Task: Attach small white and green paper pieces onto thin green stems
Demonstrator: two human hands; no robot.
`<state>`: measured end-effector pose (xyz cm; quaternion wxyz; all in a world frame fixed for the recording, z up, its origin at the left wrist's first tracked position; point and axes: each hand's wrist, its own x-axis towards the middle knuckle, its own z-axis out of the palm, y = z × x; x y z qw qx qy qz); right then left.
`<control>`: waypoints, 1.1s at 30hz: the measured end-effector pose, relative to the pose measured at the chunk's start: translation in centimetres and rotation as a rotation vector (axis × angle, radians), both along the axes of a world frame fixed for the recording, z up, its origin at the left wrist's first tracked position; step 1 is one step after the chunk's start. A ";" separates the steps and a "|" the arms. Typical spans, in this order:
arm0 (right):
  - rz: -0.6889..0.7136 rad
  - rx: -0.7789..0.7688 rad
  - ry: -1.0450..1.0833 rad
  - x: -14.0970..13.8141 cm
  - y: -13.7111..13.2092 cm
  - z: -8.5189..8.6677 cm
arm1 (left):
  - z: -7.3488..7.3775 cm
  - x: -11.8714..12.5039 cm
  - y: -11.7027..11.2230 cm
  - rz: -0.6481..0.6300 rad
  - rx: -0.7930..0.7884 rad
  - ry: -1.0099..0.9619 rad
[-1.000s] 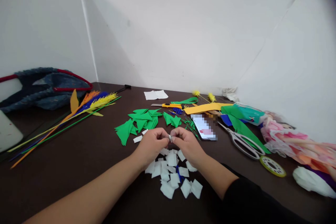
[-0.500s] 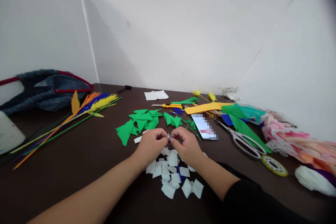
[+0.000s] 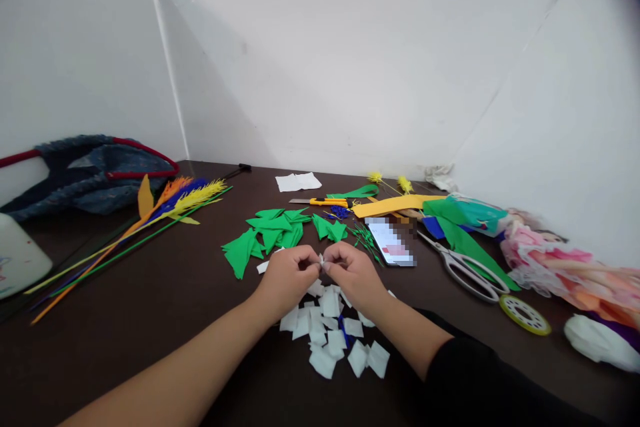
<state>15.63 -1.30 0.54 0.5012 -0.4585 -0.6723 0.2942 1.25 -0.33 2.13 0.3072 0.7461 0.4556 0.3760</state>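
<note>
My left hand [image 3: 286,277] and my right hand [image 3: 353,273] meet fingertip to fingertip above the dark brown table [image 3: 150,300]. Between them they pinch one small white paper piece [image 3: 321,259], most of it hidden by my fingers. Under my hands lies a heap of several white paper squares [image 3: 330,333] with a bit of blue showing among them. Just beyond my hands lies a cluster of green paper triangles [image 3: 267,230].
A phone [image 3: 393,241], scissors [image 3: 463,267] and a tape roll [image 3: 525,315] lie to the right, with a doll [image 3: 565,267] and green and yellow paper strips [image 3: 395,205]. A yellow utility knife [image 3: 323,201] lies behind. Coloured feather stems [image 3: 150,213] and a denim bag [image 3: 85,170] are left.
Both hands stay together on the small white piece; the fingers have shifted only slightly. The view has drifted a little.
</note>
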 end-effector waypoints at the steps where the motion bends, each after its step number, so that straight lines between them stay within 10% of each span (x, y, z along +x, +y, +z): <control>1: 0.016 -0.048 0.056 0.0 0.1 -0.1 | 0.0 -0.1 0.0 0.000 -0.024 -0.023; 16: 0.050 0.203 -0.133 0.2 0.0 0.0 | -0.4 0.0 0.2 -0.018 -0.166 -0.188; 33: 0.007 0.021 0.056 0.4 -0.1 0.4 | -0.7 0.5 0.3 -0.041 0.038 -0.053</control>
